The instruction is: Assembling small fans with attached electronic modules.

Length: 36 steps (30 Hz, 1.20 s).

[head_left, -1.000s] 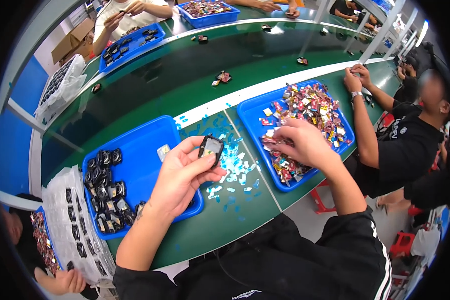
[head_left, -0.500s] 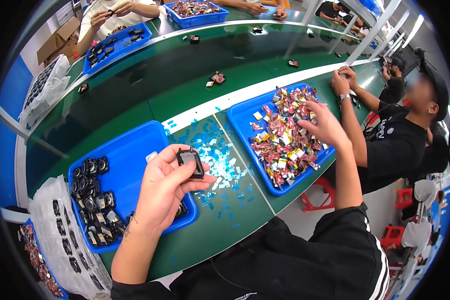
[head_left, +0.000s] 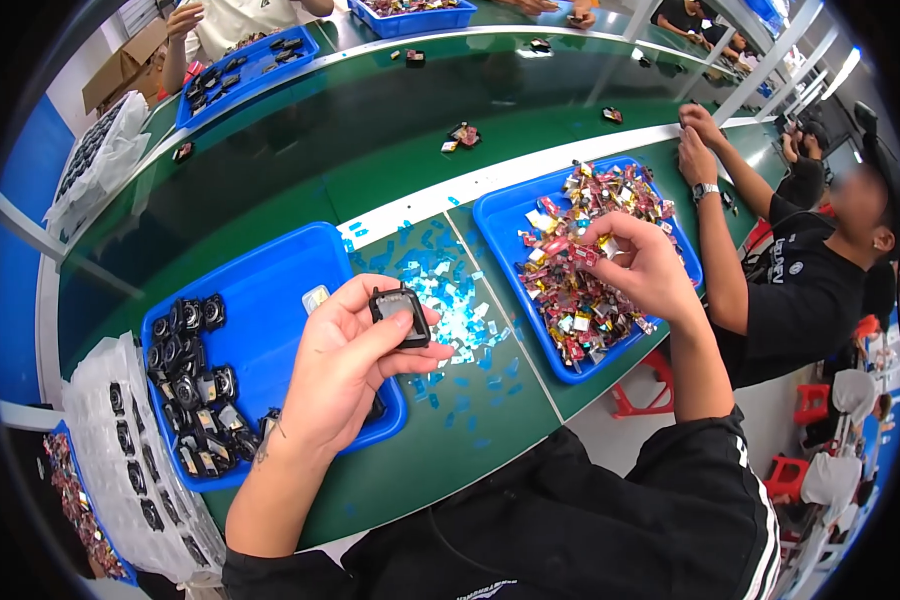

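My left hand (head_left: 345, 370) is closed on a black rectangular watch case (head_left: 400, 318), its thumb pressing on the grey inner face. The case is held above the green bench, near a scatter of small blue and white film pieces (head_left: 455, 310). Over the right-hand blue tray (head_left: 502, 212), my right hand (head_left: 645, 265) pinches a small red electronic part (head_left: 580, 253) between thumb and fingers. A heap of red, yellow and white electronic parts (head_left: 595, 320) fills that tray beneath it. Behind my left forearm stands another blue tray (head_left: 260, 285) with several black watch cases (head_left: 185, 375).
Left of the trays lies a clear plastic blister tray (head_left: 120, 440) of black cases. Beyond runs a green conveyor belt (head_left: 340, 150) with loose parts. A co-worker's hands (head_left: 698, 150) are close by at the right. A red stool (head_left: 645, 385) stands below the bench.
My right hand has come down and left over the heap, its fingers going from spread to a pinch on a red part. My left hand still holds the watch case.
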Each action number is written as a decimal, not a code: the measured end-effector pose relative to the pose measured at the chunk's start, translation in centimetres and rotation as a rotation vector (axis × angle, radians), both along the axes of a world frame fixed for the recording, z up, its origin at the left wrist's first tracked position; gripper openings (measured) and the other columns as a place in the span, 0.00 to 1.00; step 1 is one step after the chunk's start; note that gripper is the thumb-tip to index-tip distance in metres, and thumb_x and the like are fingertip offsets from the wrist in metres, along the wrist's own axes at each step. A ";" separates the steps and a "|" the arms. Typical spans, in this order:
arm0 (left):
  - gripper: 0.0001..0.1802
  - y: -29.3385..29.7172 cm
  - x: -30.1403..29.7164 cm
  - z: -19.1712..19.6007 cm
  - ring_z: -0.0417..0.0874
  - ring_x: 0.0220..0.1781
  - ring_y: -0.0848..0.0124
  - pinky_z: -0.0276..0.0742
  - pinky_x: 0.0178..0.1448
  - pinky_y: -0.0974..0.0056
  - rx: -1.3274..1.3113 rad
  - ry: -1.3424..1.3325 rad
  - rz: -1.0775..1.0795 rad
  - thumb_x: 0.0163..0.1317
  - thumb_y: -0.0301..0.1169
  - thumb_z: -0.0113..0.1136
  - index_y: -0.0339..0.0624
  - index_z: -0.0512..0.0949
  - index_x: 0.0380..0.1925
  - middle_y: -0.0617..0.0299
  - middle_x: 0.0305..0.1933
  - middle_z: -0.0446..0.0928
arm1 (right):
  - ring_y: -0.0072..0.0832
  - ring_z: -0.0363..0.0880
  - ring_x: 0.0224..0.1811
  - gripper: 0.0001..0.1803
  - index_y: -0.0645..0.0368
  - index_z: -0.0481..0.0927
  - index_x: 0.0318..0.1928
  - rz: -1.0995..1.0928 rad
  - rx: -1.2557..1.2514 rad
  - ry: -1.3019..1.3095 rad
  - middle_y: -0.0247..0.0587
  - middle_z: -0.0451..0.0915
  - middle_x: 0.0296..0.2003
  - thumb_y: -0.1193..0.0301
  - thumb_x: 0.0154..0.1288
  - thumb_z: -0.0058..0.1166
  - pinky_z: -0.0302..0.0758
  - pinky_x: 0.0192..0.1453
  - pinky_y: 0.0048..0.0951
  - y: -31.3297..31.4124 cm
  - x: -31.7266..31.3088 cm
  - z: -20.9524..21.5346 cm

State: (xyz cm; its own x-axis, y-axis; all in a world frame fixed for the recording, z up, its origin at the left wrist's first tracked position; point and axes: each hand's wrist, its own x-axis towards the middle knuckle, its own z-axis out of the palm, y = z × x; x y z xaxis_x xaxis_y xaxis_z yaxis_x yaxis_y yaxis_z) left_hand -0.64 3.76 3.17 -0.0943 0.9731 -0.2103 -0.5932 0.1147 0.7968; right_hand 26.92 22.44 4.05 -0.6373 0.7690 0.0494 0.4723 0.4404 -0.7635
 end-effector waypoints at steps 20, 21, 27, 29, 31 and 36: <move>0.18 0.1 0.0 0.5 0.87 0.37 0.63 0.85 0.39 0.68 0.010 0.093 0.028 0.69 0.28 0.54 0.35 0.68 0.57 0.49 0.43 0.80 | 0.35 0.81 0.40 0.13 0.60 0.83 0.41 0.101 0.594 -0.018 0.40 0.80 0.37 0.82 0.54 0.62 0.76 0.45 0.31 -1.3 -0.6 -0.4; 0.18 0.0 0.0 0.4 0.87 0.37 0.63 0.85 0.39 0.68 0.009 0.093 0.033 0.69 0.28 0.54 0.35 0.68 0.57 0.49 0.43 0.80 | 0.35 0.81 0.40 0.13 0.60 0.83 0.41 0.106 0.594 -0.017 0.40 0.80 0.37 0.82 0.54 0.62 0.76 0.45 0.31 -1.5 -0.8 -0.3; 0.22 -0.2 0.5 -0.1 0.79 0.42 0.76 0.79 0.43 0.73 0.197 0.759 0.095 0.63 0.21 0.59 0.39 0.75 0.58 0.61 0.49 0.74 | 0.15 0.76 0.38 0.15 0.67 0.80 0.50 0.070 -0.341 0.534 0.33 0.80 0.38 0.84 0.63 0.56 0.72 0.42 0.17 -5.6 -4.0 -1.0; 0.18 -0.3 0.7 0.0 0.77 0.41 0.78 0.77 0.44 0.74 0.198 0.856 0.074 0.56 0.23 0.68 0.40 0.82 0.48 0.62 0.46 0.73 | 0.15 0.78 0.38 0.08 0.67 0.78 0.44 0.085 -0.444 0.594 0.35 0.80 0.39 0.83 0.64 0.56 0.73 0.41 0.16 -7.1 -5.6 -1.2; 0.16 -0.4 0.9 0.2 0.77 0.38 0.78 0.76 0.40 0.73 0.302 1.039 0.093 0.54 0.25 0.72 0.42 0.84 0.45 0.61 0.42 0.74 | 0.15 0.78 0.37 0.08 0.67 0.77 0.44 0.182 -0.466 0.572 0.35 0.81 0.37 0.83 0.65 0.55 0.74 0.40 0.16 -8.2 -6.7 -1.4; 0.13 -0.7 0.7 0.0 0.77 0.32 0.74 0.76 0.35 0.69 0.186 0.977 0.023 0.53 0.31 0.74 0.43 0.84 0.38 0.60 0.37 0.74 | 0.15 0.79 0.37 0.05 0.67 0.77 0.43 0.211 -0.527 0.611 0.36 0.81 0.36 0.82 0.67 0.55 0.75 0.42 0.17 -9.2 -9.0 -1.1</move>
State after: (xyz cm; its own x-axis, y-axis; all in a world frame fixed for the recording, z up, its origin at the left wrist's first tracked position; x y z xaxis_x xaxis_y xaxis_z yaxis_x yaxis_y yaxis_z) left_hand 0.05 3.10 3.20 -0.1639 0.9785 0.1252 0.3326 -0.0647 0.9408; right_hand 17.94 13.26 3.00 -0.7486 0.6553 0.1005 -0.1447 -0.0135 -0.9894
